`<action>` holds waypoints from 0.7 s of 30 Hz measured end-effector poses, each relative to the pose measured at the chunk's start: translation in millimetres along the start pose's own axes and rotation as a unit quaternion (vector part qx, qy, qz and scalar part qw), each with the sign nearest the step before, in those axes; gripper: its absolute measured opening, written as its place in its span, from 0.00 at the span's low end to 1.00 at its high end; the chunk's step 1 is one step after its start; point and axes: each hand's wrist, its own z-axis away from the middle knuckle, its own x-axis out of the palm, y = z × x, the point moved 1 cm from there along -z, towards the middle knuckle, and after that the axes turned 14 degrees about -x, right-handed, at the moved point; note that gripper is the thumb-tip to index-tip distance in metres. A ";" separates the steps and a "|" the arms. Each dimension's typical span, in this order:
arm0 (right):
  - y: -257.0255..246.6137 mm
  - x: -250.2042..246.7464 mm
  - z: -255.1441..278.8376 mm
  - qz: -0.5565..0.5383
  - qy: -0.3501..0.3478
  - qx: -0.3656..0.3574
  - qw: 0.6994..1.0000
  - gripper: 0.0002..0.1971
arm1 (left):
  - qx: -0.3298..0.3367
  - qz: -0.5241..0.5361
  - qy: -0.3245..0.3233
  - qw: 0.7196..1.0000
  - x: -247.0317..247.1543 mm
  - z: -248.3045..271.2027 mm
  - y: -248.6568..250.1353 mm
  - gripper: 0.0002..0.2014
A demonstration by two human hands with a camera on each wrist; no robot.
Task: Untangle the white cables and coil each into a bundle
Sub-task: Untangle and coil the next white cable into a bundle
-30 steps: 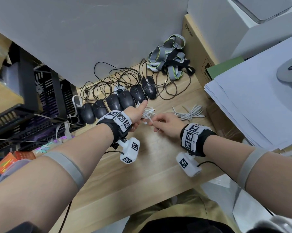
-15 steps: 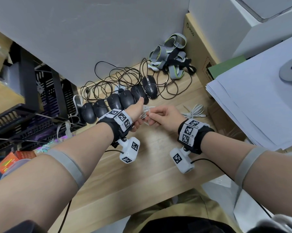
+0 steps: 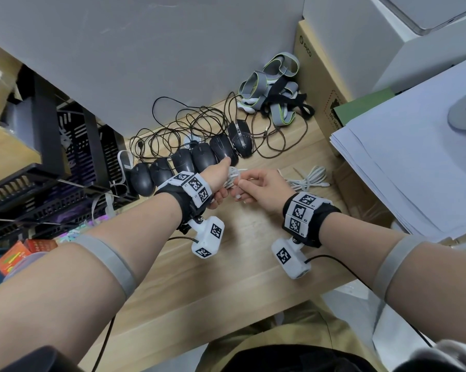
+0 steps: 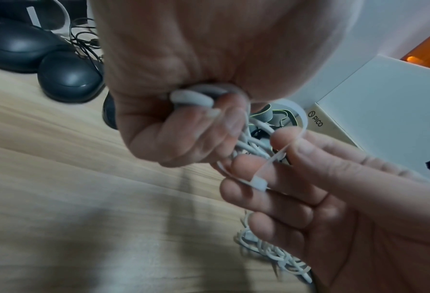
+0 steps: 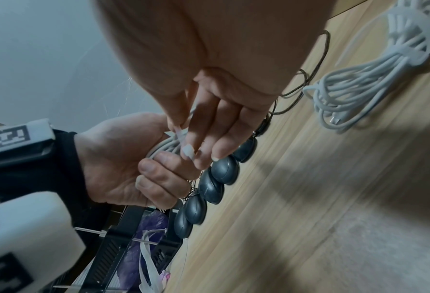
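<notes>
My left hand (image 3: 220,193) grips a coiled white cable (image 3: 233,176) in its fist just above the wooden table (image 3: 226,277). In the left wrist view the loops of the white cable (image 4: 255,143) stick out between the curled fingers. My right hand (image 3: 243,189) touches the left hand and pinches a thin white tie (image 4: 259,183) that runs across the coil. The tie's small square head (image 5: 188,151) lies against the right fingers. A second white cable bundle (image 3: 308,178) lies tied on the table to the right, and shows as well in the right wrist view (image 5: 359,83).
A row of black mice (image 3: 194,162) with tangled dark cords (image 3: 189,124) lies just beyond my hands. Grey straps (image 3: 274,95) and a cardboard box (image 3: 315,76) stand at the back right. A paper stack (image 3: 414,170) lies right, a black rack (image 3: 52,157) left.
My right hand has moved left and closed in on the coil in my left hand. Both hands have shifted slightly away from me, toward the mice.
</notes>
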 end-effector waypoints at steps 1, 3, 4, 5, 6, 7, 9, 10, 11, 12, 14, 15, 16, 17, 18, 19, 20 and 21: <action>0.8 0.4 0.2 0.000 0.000 0.001 1.000 0.07 | 0.002 -0.003 0.003 1.000 -0.2 0.1 -0.1 0.34; 2.1 0.9 0.5 -0.002 -0.003 0.007 1.000 0.07 | 0.007 -0.007 0.006 1.000 -0.8 0.0 -0.6 0.33; 2.8 1.1 0.5 -0.005 -0.004 0.009 1.000 0.07 | 0.010 -0.007 0.004 1.000 -1.1 0.1 -1.0 0.33; 3.3 1.3 0.5 -0.009 -0.004 0.011 1.000 0.07 | 0.013 -0.008 0.001 1.000 -1.1 -0.2 -1.1 0.33; 3.9 1.5 0.6 -0.015 -0.005 0.012 1.000 0.07 | 0.016 -0.007 -0.001 1.000 -1.2 -0.5 -1.3 0.34; 3.7 1.7 0.8 -0.022 -0.007 0.012 1.000 0.07 | 0.019 -0.005 0.000 1.000 -1.4 -1.0 -1.3 0.34; 2.7 2.3 1.7 -0.030 -0.012 0.007 0.999 0.08 | 0.024 -0.002 0.006 1.000 -1.6 -1.1 -1.1 0.35; 2.4 2.5 2.0 -0.029 -0.013 0.006 0.999 0.08 | 0.026 -0.001 0.008 1.000 -1.8 -0.8 -1.0 0.34; 2.4 2.7 2.2 -0.025 -0.014 0.007 1.000 0.08 | 0.028 0.000 0.008 1.000 -1.7 -0.4 -0.7 0.34; 2.8 2.7 2.0 -0.018 -0.013 0.008 1.000 0.09 | 0.030 0.001 0.008 1.000 -1.6 0.0 -0.7 0.33; 4.9 2.7 0.7 0.003 -0.010 0.011 1.000 0.08 | 0.030 0.003 0.010 0.999 -1.7 0.6 -0.7 0.32; 5.9 2.9 -0.1 0.010 -0.010 0.013 1.000 0.08 | 0.029 0.004 0.011 1.000 -1.7 0.6 -0.6 0.31; 7.0 2.8 -0.4 0.014 -0.010 0.017 1.000 0.08 | 0.026 0.003 0.011 1.000 -2.0 0.5 -0.6 0.30; 7.8 2.8 -0.6 0.015 -0.012 0.020 1.000 0.07 | 0.021 0.002 0.010 1.000 -2.2 0.2 -0.3 0.29; 8.4 2.7 -0.3 0.017 -0.014 0.021 1.000 0.07 | 0.016 0.002 0.007 1.000 -2.3 0.1 0.0 0.28; 8.4 2.6 0.2 0.019 -0.016 0.020 1.000 0.06 | 0.011 0.003 0.003 1.000 -2.5 -0.1 0.4 0.28; 8.3 2.8 0.9 0.017 -0.016 0.019 1.000 0.06 | 0.008 0.004 -0.001 1.000 -2.8 -0.3 0.7 0.27; 7.7 2.9 1.9 0.009 -0.016 0.020 1.000 0.06 | 0.007 0.004 -0.001 1.000 -3.1 -0.3 0.9 0.27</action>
